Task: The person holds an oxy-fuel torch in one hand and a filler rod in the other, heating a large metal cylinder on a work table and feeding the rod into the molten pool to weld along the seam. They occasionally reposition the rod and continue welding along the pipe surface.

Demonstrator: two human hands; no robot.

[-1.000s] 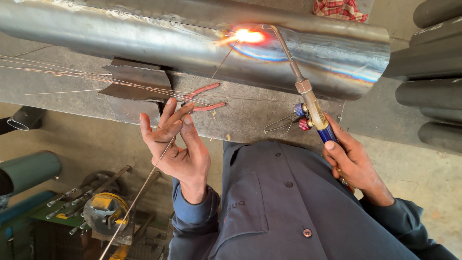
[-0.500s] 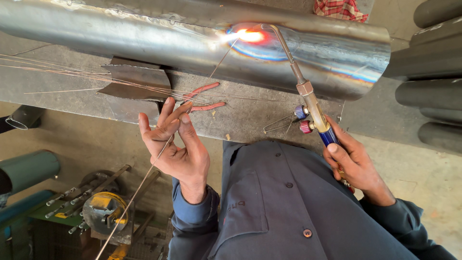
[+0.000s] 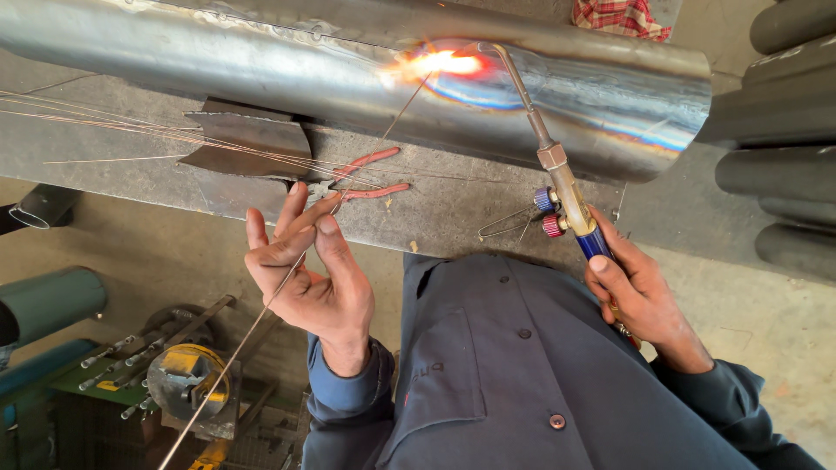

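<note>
- Workshop desk (image 3: pixel 453 200), grey metal; steel pipe (image 3: pixel 261 61) lies across it.
- L hand (image 3: pixel 309 274) pinches filler rod (image 3: pixel 261 313), tip at glowing seam.
- R hand (image 3: pixel 640 296) grips gas torch (image 3: pixel 557 174), flame (image 3: pixel 435 63) on pipe.
- Red-handled pliers (image 3: pixel 370 178) on desk nr L hand.

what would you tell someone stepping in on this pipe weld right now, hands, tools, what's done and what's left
Left hand: fingers pinch a thin filler rod, its tip pointing into the glowing spot.
Right hand: gripping the blue handle of the gas torch, nozzle bent onto the steel pipe.
Pipe lies across the workbench; red-handled pliers and spare rods lie beside a steel scrap.
Done: heat tint right of the flame suggests that stretch is worked.
Left: the seam left of the glow shows no such tint and probably remains.
</note>
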